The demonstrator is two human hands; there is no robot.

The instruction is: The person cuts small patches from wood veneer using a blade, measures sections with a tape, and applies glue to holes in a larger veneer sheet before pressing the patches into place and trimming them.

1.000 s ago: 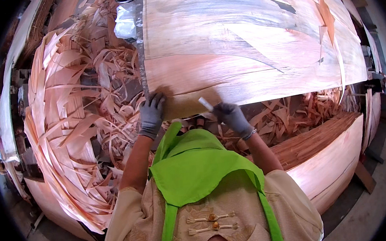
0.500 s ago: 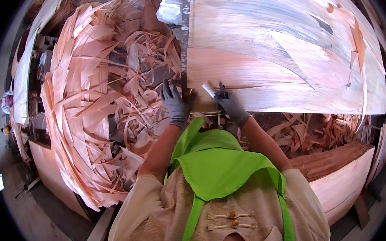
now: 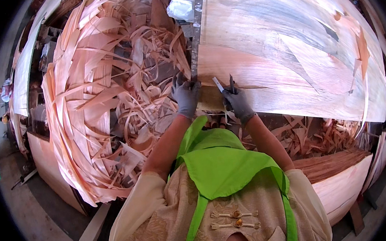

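Note:
My left hand [image 3: 186, 96], in a grey glove, is at the left edge of a large pale veneer sheet [image 3: 260, 57]. Its fingers are apart and a little bent, with the thumb side by the sheet's edge. To the right, my gloved right hand [image 3: 239, 104] is closed around a short, flat white tool [image 3: 217, 84], whose exact kind I cannot make out. A slim dark pointed piece [image 3: 232, 81] sticks up from the same hand. Between both hands lies a brownish-yellow patch [image 3: 210, 98] at the sheet's near left corner.
Tangled veneer strips [image 3: 84, 105] heap up on the left. More scraps [image 3: 310, 134] lie below the sheet's near edge, beside a veneer stack [image 3: 335, 164] at the right. A white plastic bag [image 3: 180, 5] sits at the far edge. People appear small at far left.
The view has shifted, so the sheet appears farther right. My right hand has come slightly closer to my left, and the white tool has turned. My left fingers are more bent.

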